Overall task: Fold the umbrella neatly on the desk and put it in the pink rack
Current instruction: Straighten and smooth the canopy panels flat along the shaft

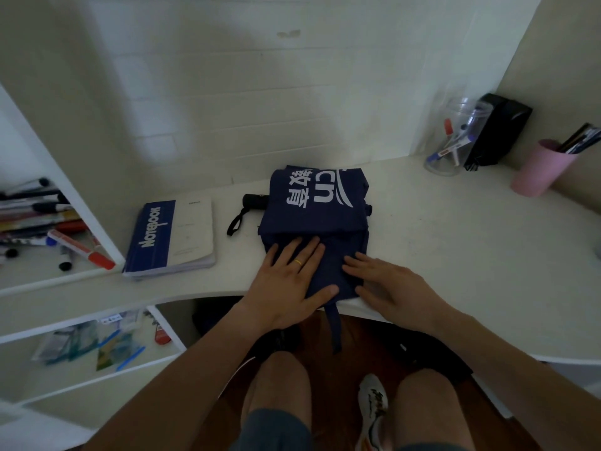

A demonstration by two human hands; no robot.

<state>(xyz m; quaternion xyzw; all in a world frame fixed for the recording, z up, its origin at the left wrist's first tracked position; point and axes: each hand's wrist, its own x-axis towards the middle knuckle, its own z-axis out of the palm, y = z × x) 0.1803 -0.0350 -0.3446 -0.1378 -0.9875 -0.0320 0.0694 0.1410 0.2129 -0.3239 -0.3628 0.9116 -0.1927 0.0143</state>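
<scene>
The folding step looks to be in hand: the navy umbrella (313,232) lies flattened on the white surface (439,255), its canopy gathered into a rough rectangle with white lettering on the far panel, and both hands press down on the near half. The left hand (289,284) lies palm-down at about 7 o'clock of the canopy, its fingers (305,252) spread and flat on the cloth, thumb reaching toward the near edge; a ring shows on one finger. The right hand (387,281) lies at about 5 o'clock, fingers (354,265) spread and pointing inward across the fabric, pinching nothing. The cloth sits under and between the two sets of fingers, with a bare strip of it showing between the hands.

The black handle (255,200) pokes out at 10 o'clock of the canopy with its wrist loop (235,221) trailing onto the surface, and a closure strap (336,327) hangs off the near edge at 6 o'clock. A notebook (172,236) lies just beside, at 9 o'clock.

My judgement: the canopy is smoothed but not rolled, so next comes wrapping the panels tightly round the shaft and securing them with the hanging strap. Only then can it travel to the pink holder (541,167) at 2 o'clock, well apart, which already holds pens
</scene>
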